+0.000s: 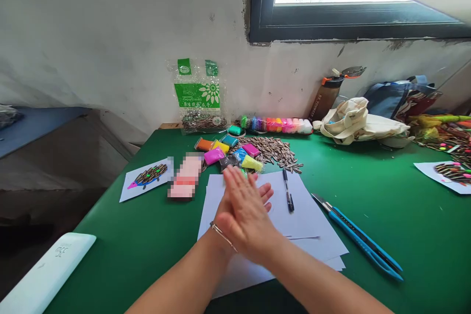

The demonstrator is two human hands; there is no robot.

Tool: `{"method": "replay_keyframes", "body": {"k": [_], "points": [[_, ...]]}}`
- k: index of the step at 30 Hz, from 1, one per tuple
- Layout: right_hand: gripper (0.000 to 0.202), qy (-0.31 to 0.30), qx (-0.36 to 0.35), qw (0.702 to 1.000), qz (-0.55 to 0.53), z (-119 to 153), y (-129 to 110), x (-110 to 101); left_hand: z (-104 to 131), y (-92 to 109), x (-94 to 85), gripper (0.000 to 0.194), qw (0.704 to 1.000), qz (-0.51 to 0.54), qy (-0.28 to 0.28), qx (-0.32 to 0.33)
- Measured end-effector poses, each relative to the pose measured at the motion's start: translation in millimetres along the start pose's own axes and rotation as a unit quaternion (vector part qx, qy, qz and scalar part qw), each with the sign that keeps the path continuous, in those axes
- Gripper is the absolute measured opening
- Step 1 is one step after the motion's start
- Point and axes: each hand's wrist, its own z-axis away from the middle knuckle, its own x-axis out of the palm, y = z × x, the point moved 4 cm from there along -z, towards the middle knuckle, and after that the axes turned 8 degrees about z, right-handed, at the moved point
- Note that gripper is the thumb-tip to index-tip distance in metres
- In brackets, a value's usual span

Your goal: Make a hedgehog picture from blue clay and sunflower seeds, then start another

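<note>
My right hand (248, 213) lies flat over my left hand (265, 194), palm to palm, above white paper sheets (305, 218). The right fingers are straight and close together. Beneath, the left fingertips stick out to the right, and a bracelet circles my left wrist. Whatever may be between the palms is hidden. A black pen (288, 191) rests on the paper to the right of the hands. Just beyond them are colored clay packets (214, 155) and a pile of striped seeds (274, 149).
A blue cutter (360, 238) with its blade showing lies right of the paper. Hedgehog pictures (149, 176) sit left and far right. Along the wall stand a seed bag (198, 100), clay roll (275, 125), bottle (326, 98) and cloth bag (356, 122). A white device (49, 272) is lower left.
</note>
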Motion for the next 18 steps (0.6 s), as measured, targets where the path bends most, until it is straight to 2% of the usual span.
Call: {"method": "replay_keyframes", "body": {"k": [2,3,4,6,8,10,14,16,18], "points": [[0.062,0.022,0.067,0.996,0.045,-3,18,-4,4,0,5.3,0.071,0.999,0.031,-0.024,-0.009],[0.062,0.036,0.085,0.993,0.071,-2,25,-6,5,-1,8.8,0.078,0.996,0.078,-0.047,-0.025],[0.063,0.041,0.080,0.992,0.087,-1,28,-7,5,-1,10.6,0.084,0.991,0.115,-0.052,-0.038],[0.071,0.023,0.004,0.996,0.086,2,23,-4,4,-2,10.4,0.086,0.985,0.159,-0.034,-0.049],[0.073,-0.010,-0.042,0.996,0.082,5,17,-1,3,-3,9.0,0.075,0.984,0.173,-0.012,-0.047],[0.070,-0.001,-0.031,0.996,0.087,4,20,-2,4,-6,10.3,0.062,0.982,0.182,-0.018,-0.055],[0.058,0.047,0.109,0.980,0.159,0,55,-7,9,-17,15.4,0.045,0.955,0.259,-0.028,-0.143],[0.051,0.042,0.142,0.975,0.168,-1,70,-7,10,-19,15.2,0.030,0.942,0.293,-0.022,-0.161],[0.046,0.046,0.151,0.977,0.142,-1,77,-9,9,-18,12.4,0.021,0.941,0.302,-0.024,-0.148]]}}
